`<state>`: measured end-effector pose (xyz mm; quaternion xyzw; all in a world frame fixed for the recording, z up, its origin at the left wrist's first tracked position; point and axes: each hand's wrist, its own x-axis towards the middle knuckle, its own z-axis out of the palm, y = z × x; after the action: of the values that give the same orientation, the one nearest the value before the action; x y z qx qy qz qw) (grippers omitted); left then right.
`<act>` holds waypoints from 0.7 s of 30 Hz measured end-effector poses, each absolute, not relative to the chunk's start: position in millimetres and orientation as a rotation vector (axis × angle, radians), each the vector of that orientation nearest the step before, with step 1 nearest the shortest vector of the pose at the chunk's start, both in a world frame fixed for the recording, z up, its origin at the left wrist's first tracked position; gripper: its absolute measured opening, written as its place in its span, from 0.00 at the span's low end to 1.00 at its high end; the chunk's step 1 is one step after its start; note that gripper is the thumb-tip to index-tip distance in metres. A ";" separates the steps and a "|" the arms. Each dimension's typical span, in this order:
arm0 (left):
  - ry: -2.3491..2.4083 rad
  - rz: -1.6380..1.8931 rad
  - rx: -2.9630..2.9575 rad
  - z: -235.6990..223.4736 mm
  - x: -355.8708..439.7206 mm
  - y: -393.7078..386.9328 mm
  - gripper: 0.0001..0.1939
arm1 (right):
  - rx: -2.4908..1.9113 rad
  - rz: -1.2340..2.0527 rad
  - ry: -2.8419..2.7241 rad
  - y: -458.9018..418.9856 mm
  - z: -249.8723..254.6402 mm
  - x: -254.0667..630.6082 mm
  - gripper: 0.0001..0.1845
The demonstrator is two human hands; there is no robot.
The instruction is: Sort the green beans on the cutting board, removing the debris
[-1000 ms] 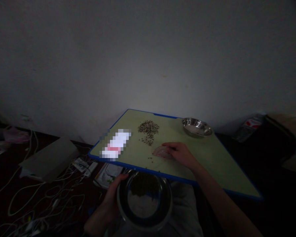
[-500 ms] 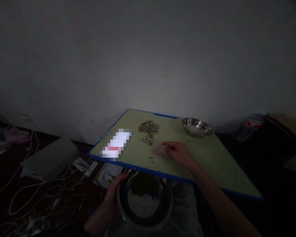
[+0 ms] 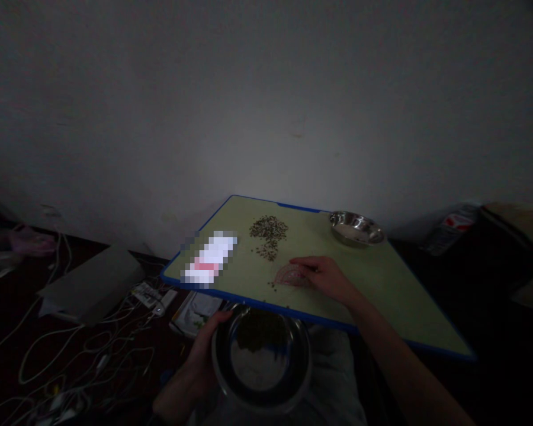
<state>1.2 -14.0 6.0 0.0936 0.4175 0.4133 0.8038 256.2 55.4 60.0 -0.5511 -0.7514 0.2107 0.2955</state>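
My right hand (image 3: 323,276) pinches a clear half-round protractor (image 3: 288,274) with pinkish markings, its lower edge on or close to the table top. Just left of it lie a few loose grains (image 3: 272,286). Farther back is a spread pile of small dark grains (image 3: 269,228), with a thinner trail toward me. My left hand (image 3: 204,346) is wrapped round the left side of a steel bowl (image 3: 262,402), held under the table's front edge. Dark greenish grains (image 3: 260,328) cover the far part of its bottom; their exact kind is too dim to tell.
The pale-green table (image 3: 373,296) has a blue rim and stands against a wall. A second steel bowl (image 3: 356,229) stands at its back right. A bright pixelated phone-like shape (image 3: 211,259) lies on the left. Tangled cables (image 3: 102,349) and a grey box (image 3: 93,284) are on the floor.
The protractor in my right hand has shifted slightly toward the table's front edge, closer to the few loose grains. My left hand and the bowl have hardly moved.
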 end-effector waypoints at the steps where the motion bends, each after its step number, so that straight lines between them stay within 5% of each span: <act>1: 0.905 0.889 0.198 5.3 1.0 -14.3 0.11 | -1.472 0.547 -1.995 54.3 60.3 257.2 0.18; 21: 0.949 0.889 0.200 9.1 2.5 -14.1 0.12 | -1.489 0.397 -1.969 41.1 58.0 256.3 0.18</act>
<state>2.5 -14.1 9.1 0.0928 0.4409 0.4130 0.7915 256.3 41.1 58.0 -0.5652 -0.7474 0.1505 0.3150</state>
